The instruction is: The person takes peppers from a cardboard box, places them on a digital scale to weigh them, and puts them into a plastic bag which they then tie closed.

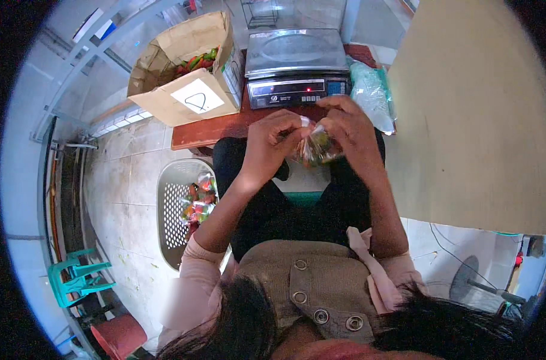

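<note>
A clear plastic bag (316, 148) with red and green peppers in it hangs above my lap. Its gathered neck is pinched between the thumb and fingers of my left hand (277, 141). My right hand (347, 130) grips the other side of the neck, its fingertips close to those of the left. Just beyond both hands, a digital scale with a steel platform (297, 51) stands on a reddish-brown table (205, 131); a red light glows on its display. Left of the scale, an open cardboard box (165, 101) holds loose red and green peppers (198, 62).
A grey perforated plastic basket (174, 216) with several bagged peppers (201, 202) is on the tiled floor at left. Clear plastic bags (372, 94) lie right of the scale. A large beige board (471, 117) fills the right side. A green plastic stool (79, 276) is at lower left.
</note>
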A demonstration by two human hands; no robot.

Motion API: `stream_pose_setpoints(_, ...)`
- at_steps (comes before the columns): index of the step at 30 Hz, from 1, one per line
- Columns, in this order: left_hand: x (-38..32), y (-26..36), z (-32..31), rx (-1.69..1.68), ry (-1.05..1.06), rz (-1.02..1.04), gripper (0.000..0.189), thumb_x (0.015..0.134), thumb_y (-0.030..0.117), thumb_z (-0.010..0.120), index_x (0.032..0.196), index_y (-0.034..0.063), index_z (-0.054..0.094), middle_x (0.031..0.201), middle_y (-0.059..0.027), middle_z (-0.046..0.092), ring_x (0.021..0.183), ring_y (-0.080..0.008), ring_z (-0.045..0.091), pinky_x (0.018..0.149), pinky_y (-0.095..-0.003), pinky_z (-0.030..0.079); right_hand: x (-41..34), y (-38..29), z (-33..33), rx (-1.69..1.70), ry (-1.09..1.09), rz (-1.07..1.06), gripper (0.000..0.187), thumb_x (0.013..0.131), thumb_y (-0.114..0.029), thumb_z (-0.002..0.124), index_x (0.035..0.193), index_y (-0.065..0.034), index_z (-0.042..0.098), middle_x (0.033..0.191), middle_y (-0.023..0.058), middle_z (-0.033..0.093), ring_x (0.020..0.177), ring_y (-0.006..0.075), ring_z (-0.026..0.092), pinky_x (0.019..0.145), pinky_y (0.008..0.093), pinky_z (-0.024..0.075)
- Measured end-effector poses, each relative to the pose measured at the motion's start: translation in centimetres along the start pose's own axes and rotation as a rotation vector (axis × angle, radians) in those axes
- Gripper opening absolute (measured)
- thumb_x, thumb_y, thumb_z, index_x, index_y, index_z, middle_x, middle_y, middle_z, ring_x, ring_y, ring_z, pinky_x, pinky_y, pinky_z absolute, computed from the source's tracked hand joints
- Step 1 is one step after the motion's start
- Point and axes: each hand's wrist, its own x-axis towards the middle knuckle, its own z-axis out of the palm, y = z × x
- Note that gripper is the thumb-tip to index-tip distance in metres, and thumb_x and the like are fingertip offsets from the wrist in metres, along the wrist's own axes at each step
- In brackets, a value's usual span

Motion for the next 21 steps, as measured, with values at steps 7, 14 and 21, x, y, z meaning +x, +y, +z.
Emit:
stream_pose_setpoints(7,0.1,5.4,-0.3,-0.012,-0.138,0.208,0.008,0.073,0.006,0.061,0.080,0.0011,0.061,0.077,-0.0069,0.059,0.069,-0.0161,0.058,0.060,-0.0249,0.045,-1.7,3.9,0.7,0.724,-0.235,0.278,0.030,0.086,-0.030,0.046,0.090,-0.0044,0.059,0.088,0.0058,0.056,0.084,0.0118,0.052,0.077,0.0273,0.0434)
stream_pose_setpoints(14,1.9,-0.1,0.5,-0.268,0.115,-0.261,0.008,0.077,0.009,0.058,0.074,0.0024,0.060,0.078,-0.0033,0.061,0.065,-0.0084,0.057,0.050,-0.0198,0.044,-2.3,0.3,8.5,2.006,-0.199,0.564,0.032,0.085,-0.040,0.046,0.078,-0.0083,0.050,0.060,0.0048,0.052,0.054,0.0134,0.054,0.047,0.0259,0.0459)
stream_pose_setpoints(21,0.7,-7.3,3.1,0.217,0.301,-0.165,0.013,0.068,0.001,0.061,0.081,0.0018,0.061,0.079,-0.0116,0.061,0.074,-0.0193,0.060,0.065,-0.0266,0.045,-2.4,3.5,7.8,0.574,0.038,0.651,0.020,0.085,-0.023,0.047,0.073,-0.0073,0.048,0.056,0.0034,0.047,0.045,0.0129,0.044,0.040,0.0223,0.0349)
